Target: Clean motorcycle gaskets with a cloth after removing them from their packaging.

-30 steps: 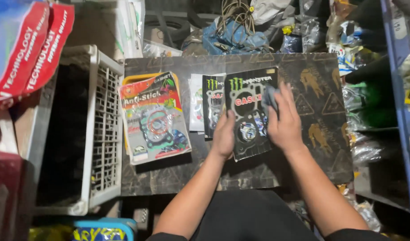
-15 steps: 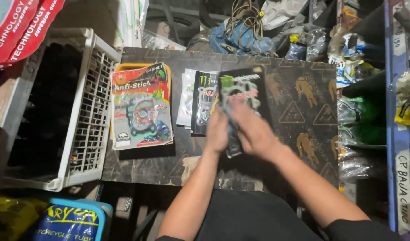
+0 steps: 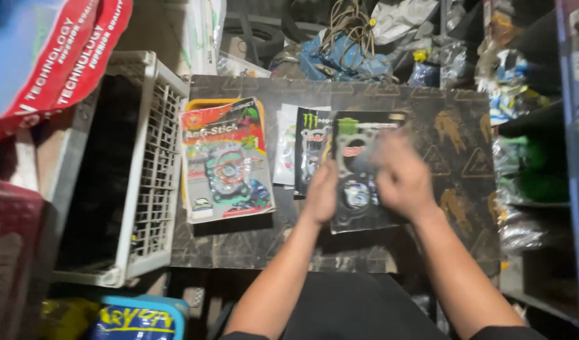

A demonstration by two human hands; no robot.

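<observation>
While left hand (image 3: 322, 192) pins black flat gasket pack (image 3: 359, 189), right hand (image 3: 400, 176) hovers blurred above it, fingers curled; grip can't tell.

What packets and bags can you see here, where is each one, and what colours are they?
Black gasket packet: flat, green-topped, under both hands, left hand and blurred right hand.
Second black packet: just left of it, partly covered.
Colourful gasket packet: red, green and blue, beside the white crate.
Red and blue bag: top left corner.
Blue and yellow package: bottom left.
</observation>
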